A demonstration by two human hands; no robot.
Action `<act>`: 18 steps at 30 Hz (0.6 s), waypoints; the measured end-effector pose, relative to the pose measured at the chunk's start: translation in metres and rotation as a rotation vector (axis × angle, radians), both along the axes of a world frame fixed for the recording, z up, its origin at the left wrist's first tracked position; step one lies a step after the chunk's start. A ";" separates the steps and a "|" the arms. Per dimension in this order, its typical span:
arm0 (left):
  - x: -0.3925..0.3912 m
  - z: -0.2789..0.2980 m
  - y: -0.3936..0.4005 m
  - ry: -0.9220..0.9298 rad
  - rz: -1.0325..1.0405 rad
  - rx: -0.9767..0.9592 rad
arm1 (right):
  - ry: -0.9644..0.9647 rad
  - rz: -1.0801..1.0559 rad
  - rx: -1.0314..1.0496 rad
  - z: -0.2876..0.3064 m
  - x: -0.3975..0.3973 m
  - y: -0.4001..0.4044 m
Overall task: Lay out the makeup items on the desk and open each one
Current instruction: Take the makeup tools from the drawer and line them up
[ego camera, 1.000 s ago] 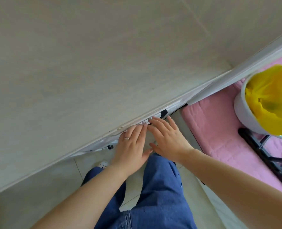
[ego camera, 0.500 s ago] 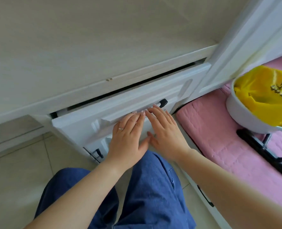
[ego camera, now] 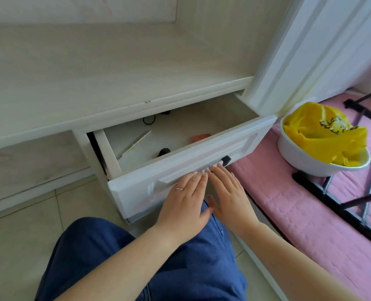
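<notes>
Under the desk (ego camera: 115,68), open drawer (ego camera: 186,161), both hands' fingers (ego camera: 198,178) on its front

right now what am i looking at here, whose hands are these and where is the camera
The camera sits on a person's head and looks down, so the arms and blue trousers are their own. The left hand and right hand lie flat, side by side, fingertips at the handle of a white drawer that stands pulled open under the desk. Neither hand holds anything. Inside the drawer lie a thin stick, a small black thing, an orange thing and a black cord. At right a white bowl holds a yellow bag.
</notes>
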State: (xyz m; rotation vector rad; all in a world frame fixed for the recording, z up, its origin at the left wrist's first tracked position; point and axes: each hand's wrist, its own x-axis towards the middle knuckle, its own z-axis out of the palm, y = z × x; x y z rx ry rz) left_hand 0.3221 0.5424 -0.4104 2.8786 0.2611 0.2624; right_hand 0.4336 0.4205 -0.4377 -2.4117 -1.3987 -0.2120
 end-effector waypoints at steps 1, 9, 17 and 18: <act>-0.003 0.001 -0.006 -0.003 -0.005 0.006 | 0.011 -0.007 0.014 -0.002 -0.003 -0.006; -0.025 0.006 -0.039 0.087 -0.106 -0.011 | 0.009 -0.033 0.125 -0.008 -0.027 -0.048; -0.035 0.064 -0.036 -0.147 -0.207 -0.398 | -0.102 0.070 0.276 0.052 -0.005 -0.064; -0.036 0.077 -0.029 -0.232 -0.215 -0.365 | -0.138 0.076 0.306 0.065 0.001 -0.058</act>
